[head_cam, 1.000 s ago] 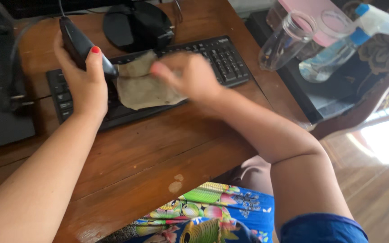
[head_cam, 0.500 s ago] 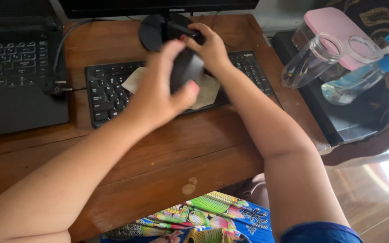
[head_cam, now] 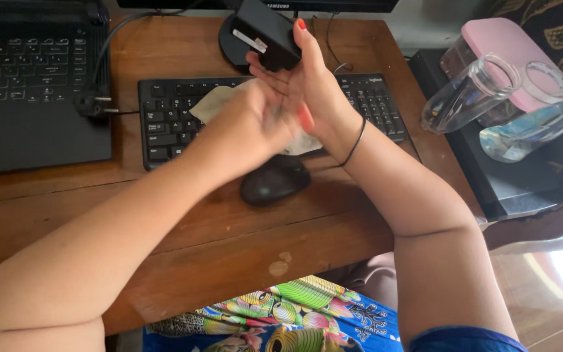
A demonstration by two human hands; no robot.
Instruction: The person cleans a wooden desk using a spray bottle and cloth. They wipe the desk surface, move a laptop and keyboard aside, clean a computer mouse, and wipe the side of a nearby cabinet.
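Hands close together above keyboard (head_cam: pixel 184 111): my right hand (head_cam: pixel 311 91) clamped on small black box (head_cam: pixel 265 36), held up near monitor foot; my left hand (head_cam: pixel 255 124) closed on cloth (head_cam: pixel 219 101), pressed against right palm. Mouse (head_cam: pixel 275 179) lies on table (head_cam: pixel 216 228) just below. Judgement: steady box firmly, wipe with short strokes, keep cloth bunched, avoid knocking jars (head_cam: pixel 470 94) at right.

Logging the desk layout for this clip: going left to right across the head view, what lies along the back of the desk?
Laptop → wall plug → black keyboard → right hand holding a small black box → clear glass jar → spray bottle.
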